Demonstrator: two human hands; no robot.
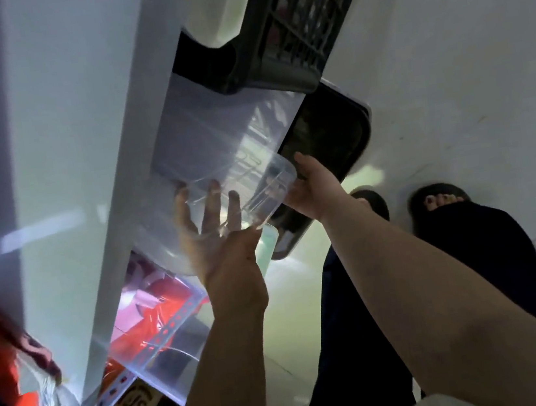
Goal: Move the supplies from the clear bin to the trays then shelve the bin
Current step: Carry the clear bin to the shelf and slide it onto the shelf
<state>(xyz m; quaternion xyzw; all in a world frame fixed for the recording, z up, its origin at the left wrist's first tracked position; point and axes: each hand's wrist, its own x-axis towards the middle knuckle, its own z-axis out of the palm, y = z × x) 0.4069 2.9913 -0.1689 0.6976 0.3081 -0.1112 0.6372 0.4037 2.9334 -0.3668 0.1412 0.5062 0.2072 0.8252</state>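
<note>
Bin [250,184] empty, at the shelf [214,118] opening. Left hand [220,239] flat beneath it, fingers spread, to carry the weight. Right hand [312,186] gripped the end, probably to steer it in.

One view only was on record, from a wide-angle camera worn on the person's head. It looked steeply down and was rolled hard over, so the white shelf unit [83,159] ran slantwise from the lower left corner to the top edge. The floor [447,77] filled the right side, with the wearer's feet [440,200] in frame. Both forearms entered from the bottom edge. The left hand [217,243], right hand [312,190] and clear bin [256,177] sat close, near mid-frame.
</note>
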